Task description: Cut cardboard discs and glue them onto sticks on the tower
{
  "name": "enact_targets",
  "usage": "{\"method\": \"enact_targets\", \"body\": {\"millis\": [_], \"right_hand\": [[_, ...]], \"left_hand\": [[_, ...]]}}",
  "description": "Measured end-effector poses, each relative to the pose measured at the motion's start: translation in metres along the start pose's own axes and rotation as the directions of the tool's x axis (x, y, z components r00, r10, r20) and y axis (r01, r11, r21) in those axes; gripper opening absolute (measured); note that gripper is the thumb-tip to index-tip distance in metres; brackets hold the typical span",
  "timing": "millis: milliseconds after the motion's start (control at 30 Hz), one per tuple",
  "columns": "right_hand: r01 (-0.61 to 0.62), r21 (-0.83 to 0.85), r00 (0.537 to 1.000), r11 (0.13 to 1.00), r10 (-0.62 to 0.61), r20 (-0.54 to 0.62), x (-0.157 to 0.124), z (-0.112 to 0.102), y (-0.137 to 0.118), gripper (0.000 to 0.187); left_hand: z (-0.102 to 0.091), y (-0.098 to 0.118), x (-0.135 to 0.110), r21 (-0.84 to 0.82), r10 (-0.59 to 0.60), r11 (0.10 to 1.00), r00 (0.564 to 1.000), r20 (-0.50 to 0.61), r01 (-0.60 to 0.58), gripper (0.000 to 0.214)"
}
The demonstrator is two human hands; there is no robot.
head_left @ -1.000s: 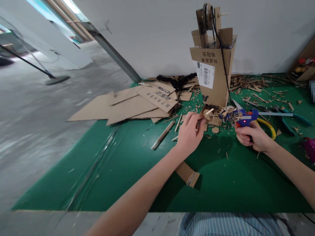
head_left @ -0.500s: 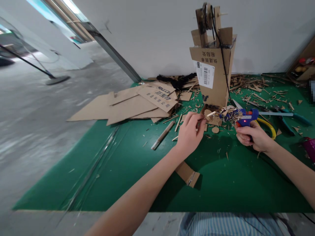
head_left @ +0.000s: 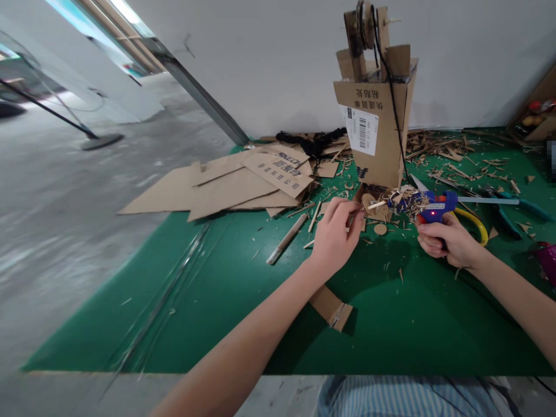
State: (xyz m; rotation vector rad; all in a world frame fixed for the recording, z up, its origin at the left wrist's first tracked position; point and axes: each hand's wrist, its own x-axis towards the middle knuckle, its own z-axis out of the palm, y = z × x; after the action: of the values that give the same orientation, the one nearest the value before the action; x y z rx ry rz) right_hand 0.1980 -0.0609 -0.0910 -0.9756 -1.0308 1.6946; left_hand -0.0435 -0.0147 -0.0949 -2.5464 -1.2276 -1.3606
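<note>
My right hand [head_left: 443, 238] grips a blue hot glue gun [head_left: 434, 209], its red light lit and a long glue stick [head_left: 489, 201] jutting from the back. Cardboard scraps cling around its nozzle, which points left. Between the fingertips of my left hand [head_left: 337, 233] is a small cardboard disc [head_left: 368, 202] with a wooden stick [head_left: 377, 204] through it. The stick's end is close to the nozzle; whether they touch I cannot tell. Just behind stands a tall cardboard box [head_left: 384, 130] with a pulley wheel [head_left: 365, 26] and a black cord on top.
Cardboard sheets [head_left: 243, 188] are piled at the back left. A marker-like tube [head_left: 286, 239] and a folded cardboard strip [head_left: 332, 308] lie on the green table [head_left: 208, 313]. Yellow-handled scissors [head_left: 473, 223], teal-handled pliers [head_left: 506, 217] and many scraps are on the right.
The disc and its stick have shifted very slightly to the right and down, near the nozzle. Both hands keep their hold and have barely moved.
</note>
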Motion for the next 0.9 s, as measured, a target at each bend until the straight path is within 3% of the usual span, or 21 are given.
{"method": "enact_targets", "body": {"millis": [267, 900], "right_hand": [[-0.017, 0.01, 1.0, 1.0, 0.017, -0.002, 0.0, 0.0019, -0.0014, 0.031], [0.074, 0.037, 0.996, 0.997, -0.072, -0.054, -0.0065, 0.0044, 0.0052, 0.019]], "left_hand": [[0.0003, 0.0008, 0.0007, 0.01, 0.057, 0.998, 0.998, -0.032, -0.057, 0.005], [-0.0024, -0.0006, 0.003, 0.024, 0.027, 0.999, 0.999, -0.03, -0.026, 0.011]]}}
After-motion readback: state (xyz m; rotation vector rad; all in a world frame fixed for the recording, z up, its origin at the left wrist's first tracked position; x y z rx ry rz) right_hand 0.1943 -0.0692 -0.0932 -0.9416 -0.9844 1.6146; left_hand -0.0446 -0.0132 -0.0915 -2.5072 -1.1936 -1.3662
